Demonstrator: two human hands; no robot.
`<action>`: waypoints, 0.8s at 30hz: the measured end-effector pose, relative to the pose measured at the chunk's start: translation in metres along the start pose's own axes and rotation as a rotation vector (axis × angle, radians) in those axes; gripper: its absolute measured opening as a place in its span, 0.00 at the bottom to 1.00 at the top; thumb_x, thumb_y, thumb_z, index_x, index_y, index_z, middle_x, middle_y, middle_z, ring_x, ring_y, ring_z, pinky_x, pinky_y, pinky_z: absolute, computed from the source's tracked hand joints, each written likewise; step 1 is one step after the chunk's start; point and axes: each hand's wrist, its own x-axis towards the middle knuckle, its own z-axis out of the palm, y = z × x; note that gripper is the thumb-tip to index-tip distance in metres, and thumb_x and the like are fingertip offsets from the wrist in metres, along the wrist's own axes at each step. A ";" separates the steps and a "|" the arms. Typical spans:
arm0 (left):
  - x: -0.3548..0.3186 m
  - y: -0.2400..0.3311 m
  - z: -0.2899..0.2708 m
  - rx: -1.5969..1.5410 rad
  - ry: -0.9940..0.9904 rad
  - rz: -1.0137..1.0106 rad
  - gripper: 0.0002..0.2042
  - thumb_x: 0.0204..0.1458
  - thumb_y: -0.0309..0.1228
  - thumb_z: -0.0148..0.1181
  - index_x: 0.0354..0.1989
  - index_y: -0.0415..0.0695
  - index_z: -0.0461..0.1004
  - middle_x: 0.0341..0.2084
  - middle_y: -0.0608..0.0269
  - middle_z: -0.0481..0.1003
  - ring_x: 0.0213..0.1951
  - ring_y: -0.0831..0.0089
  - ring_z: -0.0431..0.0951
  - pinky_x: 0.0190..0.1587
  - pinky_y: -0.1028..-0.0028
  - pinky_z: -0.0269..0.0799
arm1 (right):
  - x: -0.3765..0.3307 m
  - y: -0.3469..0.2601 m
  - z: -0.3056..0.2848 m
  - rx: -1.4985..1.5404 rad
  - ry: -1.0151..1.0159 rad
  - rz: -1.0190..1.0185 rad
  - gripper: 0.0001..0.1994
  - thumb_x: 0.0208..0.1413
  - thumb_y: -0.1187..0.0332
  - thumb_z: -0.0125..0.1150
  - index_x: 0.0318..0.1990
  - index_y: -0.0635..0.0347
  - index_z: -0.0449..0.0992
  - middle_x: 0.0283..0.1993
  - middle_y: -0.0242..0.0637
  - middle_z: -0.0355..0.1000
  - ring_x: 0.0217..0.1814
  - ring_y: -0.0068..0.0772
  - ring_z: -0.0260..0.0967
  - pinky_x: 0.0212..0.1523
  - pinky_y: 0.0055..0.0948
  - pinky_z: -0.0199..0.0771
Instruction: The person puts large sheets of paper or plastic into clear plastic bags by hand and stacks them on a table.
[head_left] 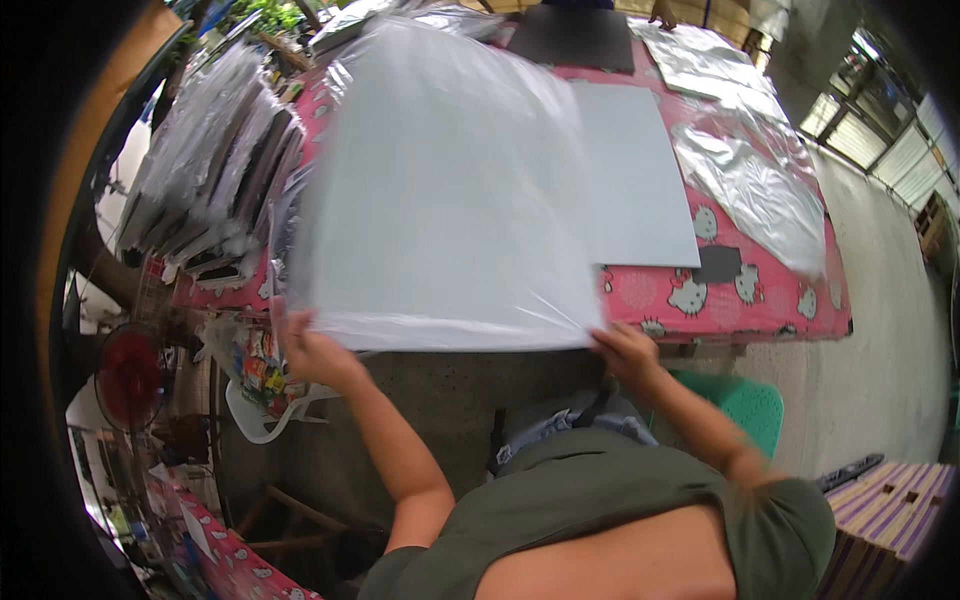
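A large pale grey-white board in a transparent plastic bag (450, 190) stretches over the near part of the table, its far part blurred by motion. My left hand (318, 352) is closed on the near left corner of the bag. At the near right corner, my right hand (628, 352) pinches the plastic, which creases away from the fingers. The bag's near edge spans between both hands, just past the table's front edge. Partly under its right side lies a bare pale board (640, 180) on the pink patterned tablecloth (640, 285).
Several plastic-wrapped boards (205, 165) are stacked at the left. Loose plastic bags (755, 185) lie at the right, with a dark board (570, 38) at the back. Below stand a green plastic bin (735, 405) and a white chair (262, 420). Another person's hand (663, 12) shows at the far edge.
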 end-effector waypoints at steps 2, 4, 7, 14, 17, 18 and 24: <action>0.039 -0.046 0.004 0.145 0.084 0.080 0.12 0.36 0.17 0.40 0.22 0.37 0.74 0.35 0.57 0.74 0.37 0.65 0.72 0.41 0.69 0.68 | 0.054 0.010 0.049 0.130 -0.186 0.027 0.09 0.41 0.74 0.56 0.33 0.59 0.71 0.26 0.43 0.64 0.25 0.44 0.64 0.23 0.35 0.64; 0.081 -0.108 -0.013 0.282 0.193 0.266 0.12 0.34 0.18 0.41 0.23 0.36 0.73 0.32 0.56 0.74 0.34 0.64 0.73 0.41 0.70 0.67 | 0.106 0.006 0.097 0.183 -0.179 -0.368 0.09 0.39 0.75 0.52 0.32 0.56 0.72 0.30 0.41 0.68 0.30 0.42 0.67 0.30 0.35 0.68; 0.118 -0.194 -0.046 0.405 0.209 0.188 0.14 0.46 0.29 0.41 0.37 0.41 0.72 0.36 0.54 0.73 0.39 0.61 0.72 0.42 0.67 0.65 | 0.134 -0.015 0.162 0.149 -0.316 -0.287 0.09 0.39 0.73 0.52 0.31 0.55 0.73 0.32 0.38 0.70 0.34 0.41 0.69 0.34 0.35 0.69; 0.124 -0.237 -0.053 0.849 -0.305 -0.086 0.16 0.41 0.26 0.46 0.41 0.49 0.70 0.41 0.51 0.68 0.43 0.56 0.69 0.46 0.61 0.61 | 0.150 -0.048 0.191 0.082 -0.561 -0.216 0.05 0.43 0.67 0.54 0.24 0.57 0.74 0.26 0.42 0.70 0.29 0.44 0.69 0.29 0.38 0.68; 0.111 -0.237 -0.057 0.803 -0.363 0.298 0.21 0.45 0.33 0.45 0.51 0.55 0.64 0.54 0.51 0.57 0.53 0.50 0.59 0.54 0.58 0.52 | 0.157 -0.044 0.197 0.084 -0.624 -0.231 0.09 0.43 0.64 0.55 0.28 0.58 0.73 0.24 0.43 0.70 0.28 0.46 0.69 0.29 0.39 0.68; 0.096 -0.239 -0.044 0.887 -0.387 0.237 0.21 0.46 0.36 0.45 0.52 0.54 0.63 0.54 0.51 0.57 0.53 0.49 0.58 0.54 0.58 0.51 | 0.161 -0.043 0.197 0.047 -0.692 -0.218 0.12 0.43 0.62 0.56 0.34 0.59 0.73 0.23 0.43 0.70 0.27 0.47 0.69 0.28 0.40 0.68; 0.023 -0.270 -0.052 0.982 0.015 0.354 0.30 0.50 0.47 0.42 0.60 0.47 0.47 0.56 0.49 0.52 0.55 0.45 0.52 0.50 0.40 0.45 | 0.184 -0.011 0.039 0.232 -0.735 -0.033 0.43 0.42 0.51 0.59 0.62 0.48 0.40 0.25 0.48 0.70 0.28 0.52 0.68 0.32 0.41 0.67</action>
